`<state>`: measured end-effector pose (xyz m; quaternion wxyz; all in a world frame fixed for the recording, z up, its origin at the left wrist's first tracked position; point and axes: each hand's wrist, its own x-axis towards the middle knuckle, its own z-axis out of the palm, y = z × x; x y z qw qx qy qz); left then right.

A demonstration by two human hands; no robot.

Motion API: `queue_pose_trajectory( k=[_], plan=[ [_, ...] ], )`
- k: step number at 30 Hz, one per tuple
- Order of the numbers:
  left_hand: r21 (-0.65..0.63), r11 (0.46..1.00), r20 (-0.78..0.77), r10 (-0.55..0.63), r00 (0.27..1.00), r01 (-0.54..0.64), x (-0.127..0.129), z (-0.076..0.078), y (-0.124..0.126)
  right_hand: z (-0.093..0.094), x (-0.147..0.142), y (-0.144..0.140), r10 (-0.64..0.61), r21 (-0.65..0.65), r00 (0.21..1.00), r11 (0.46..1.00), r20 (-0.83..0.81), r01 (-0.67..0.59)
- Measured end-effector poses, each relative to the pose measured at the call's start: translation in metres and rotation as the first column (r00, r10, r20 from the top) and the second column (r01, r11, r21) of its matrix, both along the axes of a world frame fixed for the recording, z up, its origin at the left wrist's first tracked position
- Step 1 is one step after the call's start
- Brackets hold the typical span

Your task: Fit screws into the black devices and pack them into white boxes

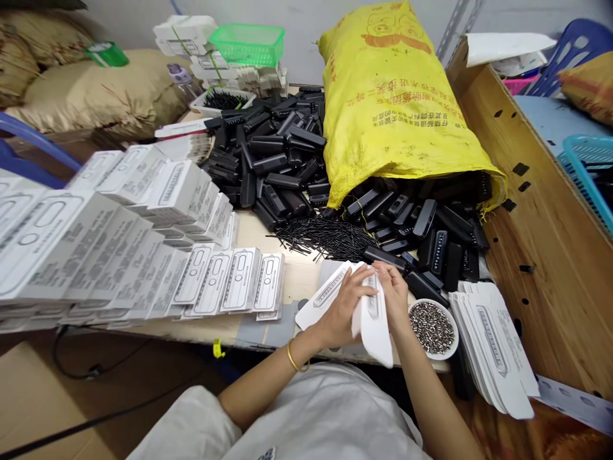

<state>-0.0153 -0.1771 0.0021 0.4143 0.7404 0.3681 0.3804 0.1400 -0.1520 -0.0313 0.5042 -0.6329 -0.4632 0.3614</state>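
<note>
Both hands are on a white printed carton (pixel 376 329) at the table's front edge. My left hand (pixel 341 306) is closed on its left side, fingers over the upper part. Along the right side, my right hand (pixel 393 294) grips it with the fingertips near the top. A long flap of the carton points down towards my body. Under and beside my left hand lies another white carton piece (pixel 323 292), flat on the table. A white bowl of small metal screws (pixel 432 327) stands just right of my right wrist.
Packed white boxes (pixel 163 191) stand in rows at left. Beyond my hands lie black strips (pixel 330 236) and piled black plastic cases (pixel 282 147). A yellow sack (pixel 393 96) spills more cases. Flat cartons (pixel 493 345) are stacked right, beside a wooden board (pixel 536 191).
</note>
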Motion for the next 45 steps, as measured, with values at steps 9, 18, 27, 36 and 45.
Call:
queue_pose_trajectory(
  k=[9,18,27,36,45],
  plan=[
    [-0.089,0.893,-0.535,0.332,0.777,-0.442,-0.038,0.014,0.029,-0.003,0.064,0.042,0.329,-0.145,0.786,0.943,0.524,-0.299],
    [0.008,0.998,-0.577,-0.052,0.815,0.069,-0.020,0.006,0.020,0.054,0.036,0.027,0.682,-0.235,0.692,0.731,0.235,-0.640],
    [0.002,0.902,-0.056,0.432,0.900,-0.432,-0.032,0.004,0.014,0.007,0.006,0.084,0.474,-0.313,0.679,0.880,0.560,-0.357],
    [0.306,0.874,-0.378,0.475,0.795,-0.377,-0.012,0.002,0.021,0.036,0.039,0.054,0.286,0.013,0.784,0.937,0.551,-0.350],
    [0.348,0.883,-0.472,0.456,0.754,-0.316,-0.011,0.007,0.022,0.091,0.040,0.023,0.324,0.232,0.702,0.786,0.635,-0.573]
  ],
)
